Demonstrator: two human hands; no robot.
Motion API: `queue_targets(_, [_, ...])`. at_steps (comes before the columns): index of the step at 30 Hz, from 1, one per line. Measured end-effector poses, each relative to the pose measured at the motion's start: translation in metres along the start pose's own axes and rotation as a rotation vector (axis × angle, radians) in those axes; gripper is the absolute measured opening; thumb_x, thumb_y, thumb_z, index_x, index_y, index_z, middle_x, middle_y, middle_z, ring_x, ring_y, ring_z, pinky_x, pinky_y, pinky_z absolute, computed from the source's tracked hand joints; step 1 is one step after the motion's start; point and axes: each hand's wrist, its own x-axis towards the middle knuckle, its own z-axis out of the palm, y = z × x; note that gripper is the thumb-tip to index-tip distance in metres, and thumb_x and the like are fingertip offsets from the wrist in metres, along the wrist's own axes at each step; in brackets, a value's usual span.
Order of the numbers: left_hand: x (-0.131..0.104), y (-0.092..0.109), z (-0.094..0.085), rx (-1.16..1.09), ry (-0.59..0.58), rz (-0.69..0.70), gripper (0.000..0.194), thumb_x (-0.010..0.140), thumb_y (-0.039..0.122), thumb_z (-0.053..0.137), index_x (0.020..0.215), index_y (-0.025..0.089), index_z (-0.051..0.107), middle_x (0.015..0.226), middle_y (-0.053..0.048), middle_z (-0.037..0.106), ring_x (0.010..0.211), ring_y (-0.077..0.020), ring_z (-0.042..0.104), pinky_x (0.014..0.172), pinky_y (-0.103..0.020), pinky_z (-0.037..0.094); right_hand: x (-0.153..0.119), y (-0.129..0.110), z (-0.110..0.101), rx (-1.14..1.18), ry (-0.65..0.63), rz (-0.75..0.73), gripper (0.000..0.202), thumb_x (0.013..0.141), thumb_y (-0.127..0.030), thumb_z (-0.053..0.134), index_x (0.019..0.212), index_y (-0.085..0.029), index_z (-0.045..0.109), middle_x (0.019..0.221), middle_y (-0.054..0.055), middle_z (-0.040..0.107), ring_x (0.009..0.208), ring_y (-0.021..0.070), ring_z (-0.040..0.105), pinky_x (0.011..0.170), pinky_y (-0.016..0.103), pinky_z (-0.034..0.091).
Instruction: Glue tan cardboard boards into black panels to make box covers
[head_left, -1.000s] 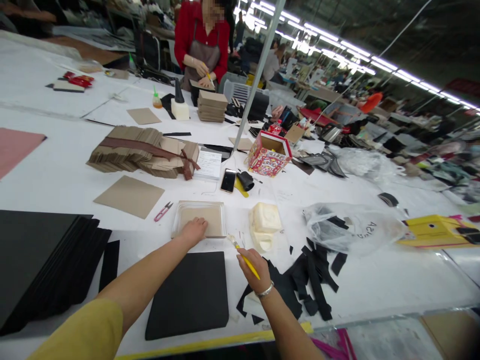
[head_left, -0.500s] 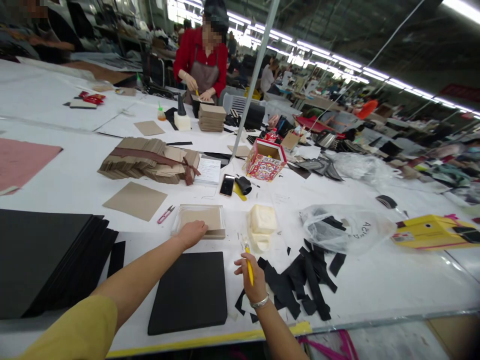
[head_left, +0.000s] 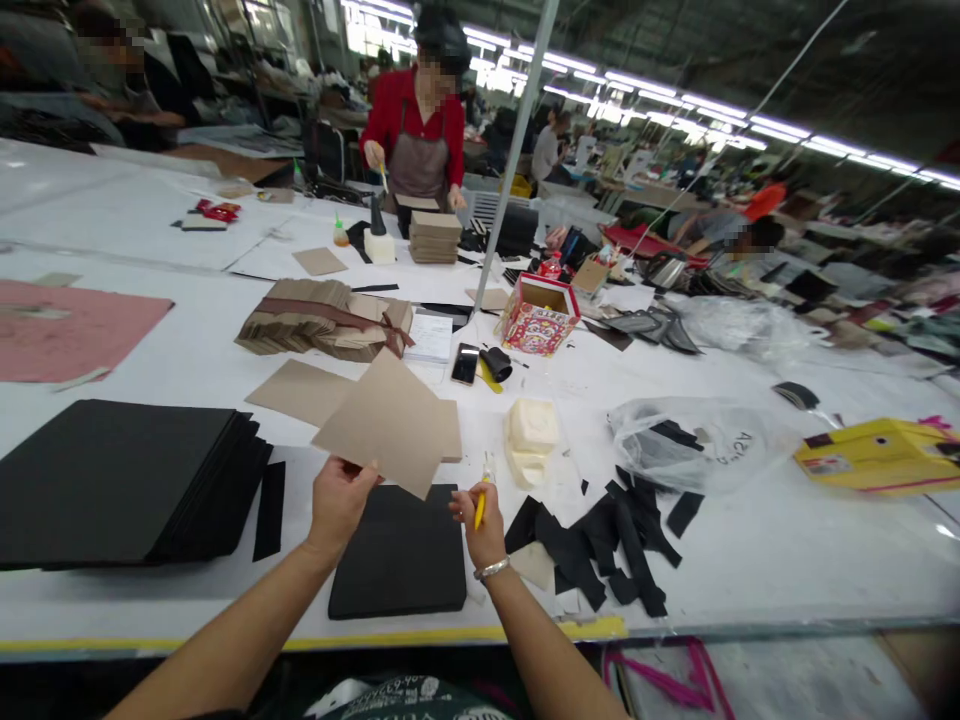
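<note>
My left hand grips the near corner of a tan board, which is raised and tilted over the table. My right hand holds a yellow-handled brush, bristles pointing away from me. Between and below my hands lies a black square panel. Behind the raised board, another tan board shows only its right part. One more tan sheet lies flat to the left. A cream plastic container stands just beyond the brush.
Black panels are stacked at left. Black scraps and a clear plastic bag lie at right. Farther off are a tied board bundle, a phone, a patterned box and a person in red across the table.
My left hand has come back toward me from the tan pile, lifting a board. My right hand has shifted slightly left with the brush. The person across has raised their brush.
</note>
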Motion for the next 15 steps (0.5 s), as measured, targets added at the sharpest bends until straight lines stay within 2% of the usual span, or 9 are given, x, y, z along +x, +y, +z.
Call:
queue_targets(2, [-0.021, -0.016, 0.003, -0.235, -0.048, -0.135, 0.036, 0.063, 0.036, 0.066, 0.088, 0.014, 0.052, 0.080, -0.002, 0.061, 0.068, -0.0155, 0.059, 0.062, -0.031, 0.052, -0.003, -0.002, 0.009, 0.043, 0.043, 0.029, 0.026, 0.080, -0.042, 0.048, 0.090, -0.022, 0.035, 0.073, -0.002, 0.058, 0.059, 0.0125, 0.059, 0.053, 0.025, 0.049])
queue_targets(4, [-0.038, -0.027, 0.006, -0.368, -0.081, -0.215, 0.039, 0.060, 0.034, 0.069, 0.089, 0.015, 0.052, 0.084, -0.003, 0.062, 0.073, -0.0165, 0.059, 0.062, -0.030, 0.052, -0.004, -0.002, 0.013, 0.004, 0.087, -0.009, 0.027, 0.078, -0.041, 0.051, 0.088, -0.022, 0.035, 0.066, -0.004, 0.055, 0.056, 0.0116, 0.056, 0.055, 0.024, 0.047])
queue_targets(8, [-0.051, -0.031, 0.000, -0.518, -0.110, -0.285, 0.044, 0.059, 0.034, 0.071, 0.094, 0.016, 0.052, 0.091, -0.004, 0.063, 0.080, -0.0179, 0.059, 0.065, -0.031, 0.051, -0.003, 0.002, 0.009, -0.081, 0.108, -0.098, 0.028, 0.076, -0.039, 0.054, 0.088, -0.021, 0.036, 0.062, -0.006, 0.052, 0.055, 0.0110, 0.052, 0.059, 0.024, 0.043])
queue_targets(12, [-0.043, -0.043, -0.029, -0.610, 0.009, -0.287, 0.045, 0.066, 0.041, 0.064, 0.104, 0.023, 0.049, 0.091, -0.001, 0.061, 0.074, -0.0138, 0.059, 0.067, -0.032, 0.051, -0.008, 0.011, -0.007, -0.075, -0.005, -0.126, 0.027, 0.078, -0.040, 0.051, 0.090, -0.021, 0.037, 0.065, -0.005, 0.051, 0.056, 0.0107, 0.051, 0.059, 0.023, 0.043])
queue_targets(15, [-0.044, -0.072, -0.056, -0.356, 0.068, -0.343, 0.040, 0.065, 0.047, 0.062, 0.091, 0.018, 0.057, 0.075, 0.000, 0.061, 0.065, -0.0127, 0.057, 0.057, -0.024, 0.047, -0.016, 0.025, -0.022, -0.199, -0.110, -0.164, 0.023, 0.080, -0.039, 0.049, 0.089, -0.020, 0.039, 0.067, -0.003, 0.051, 0.057, 0.0109, 0.051, 0.060, 0.023, 0.043])
